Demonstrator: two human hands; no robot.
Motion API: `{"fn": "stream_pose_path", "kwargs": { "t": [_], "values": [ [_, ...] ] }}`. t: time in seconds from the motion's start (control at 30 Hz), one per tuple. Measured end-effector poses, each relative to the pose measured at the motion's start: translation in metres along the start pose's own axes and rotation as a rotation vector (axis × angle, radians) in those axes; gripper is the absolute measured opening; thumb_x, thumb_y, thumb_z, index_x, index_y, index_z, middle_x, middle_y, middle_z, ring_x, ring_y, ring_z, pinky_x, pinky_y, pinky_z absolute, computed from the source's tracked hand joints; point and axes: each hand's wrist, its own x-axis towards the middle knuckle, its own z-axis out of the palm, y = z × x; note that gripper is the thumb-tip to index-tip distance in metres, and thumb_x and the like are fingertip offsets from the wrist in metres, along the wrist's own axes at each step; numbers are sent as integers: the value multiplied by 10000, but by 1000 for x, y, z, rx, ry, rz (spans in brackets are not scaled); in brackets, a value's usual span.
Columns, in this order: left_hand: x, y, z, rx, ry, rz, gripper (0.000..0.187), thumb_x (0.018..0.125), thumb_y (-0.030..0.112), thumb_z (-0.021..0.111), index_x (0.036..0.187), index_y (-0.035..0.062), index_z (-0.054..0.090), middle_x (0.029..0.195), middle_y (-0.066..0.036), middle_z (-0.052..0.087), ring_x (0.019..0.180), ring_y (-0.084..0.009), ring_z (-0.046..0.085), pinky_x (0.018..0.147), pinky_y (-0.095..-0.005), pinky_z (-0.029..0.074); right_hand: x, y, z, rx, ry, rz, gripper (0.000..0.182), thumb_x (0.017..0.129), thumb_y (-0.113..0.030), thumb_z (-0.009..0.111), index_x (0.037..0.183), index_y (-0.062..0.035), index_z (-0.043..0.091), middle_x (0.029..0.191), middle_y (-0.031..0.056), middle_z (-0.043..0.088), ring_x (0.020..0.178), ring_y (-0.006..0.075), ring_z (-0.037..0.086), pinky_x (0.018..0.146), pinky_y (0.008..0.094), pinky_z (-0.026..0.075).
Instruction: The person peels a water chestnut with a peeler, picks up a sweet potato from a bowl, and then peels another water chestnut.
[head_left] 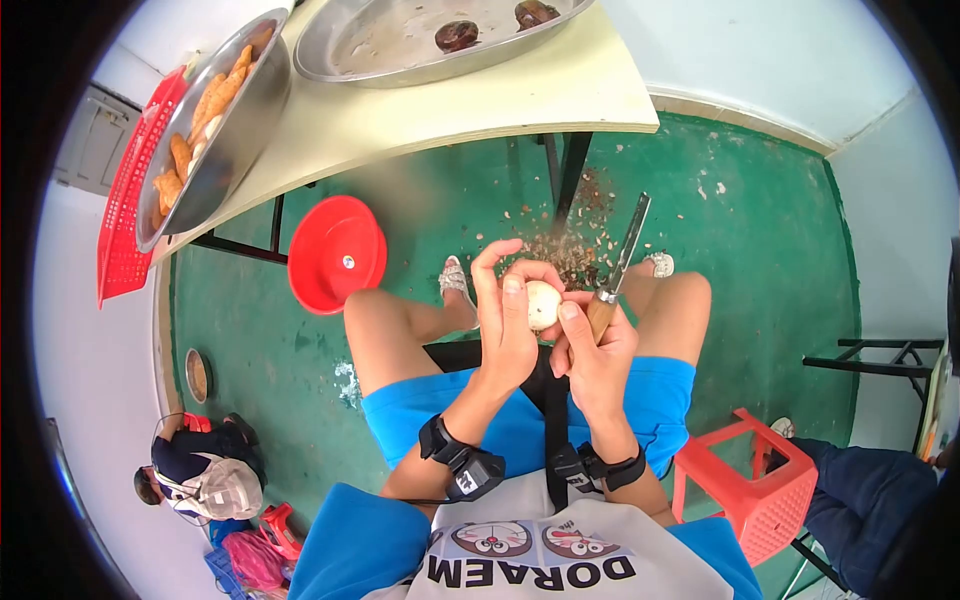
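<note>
A pale round piece [543, 306] sits near the centre of the frame, clamped between the thumb and fingers of the left hand [510, 325]. The right hand [605, 355] is closed around the wooden handle of a gouge [632, 240], its metal blade pointing toward the upper right, its thumb next to the piece. Beyond them, scraps [575, 255] litter the green floor [770, 230]. A red basin [338, 255] stands left of centre. Across the top, the surface [450, 118] carries a metal tray [390, 68] with two dark pieces [457, 36]; at upper left, a metal bowl [238, 150] holds orange-brown pieces [222, 98].
</note>
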Motion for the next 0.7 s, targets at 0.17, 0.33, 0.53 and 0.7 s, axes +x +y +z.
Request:
{"fn": "stream_pose_path", "kwargs": {
  "t": [0.17, 0.33, 0.53, 0.7],
  "values": [
    [1, 1, 2, -33, 99, 37, 315, 934, 337, 225, 1081, 65, 285, 709, -131, 541, 631, -129, 510, 564, -226, 417, 4, 3, -8, 44, 23, 26, 108, 823, -89, 557, 863, 5, 524, 575, 51, 530, 359, 55, 413, 317, 185, 303],
    [7, -2, -9, -257, 63, -272, 240, 921, 310, 319, 960, 76, 357, 630, -134, 548, 427, -172, 516, 337, -229, 385, 13, 7, -14, -180, 204, -126, 158, 804, -79, 578, 939, -2, 549, 597, -17, 486, 418, 31, 398, 368, 178, 310],
    [32, 32, -37, -35, 64, -236, 243, 870, 225, 495, 751, 22, 558, 655, -24, 566, 487, -65, 503, 419, -181, 381, 43, 51, -64, -680, 173, -17, 141, 762, -112, 619, 758, 15, 556, 610, -9, 507, 556, 58, 434, 488, 229, 372],
    [71, 147, -83, 254, 319, 298, 146, 840, 116, 497, 756, 19, 566, 673, -2, 567, 577, -52, 499, 518, -194, 413, 60, 102, -101, -644, 122, -132, 112, 772, -77, 573, 760, 25, 529, 615, 43, 500, 546, 75, 437, 488, 238, 377]
  ]
}}
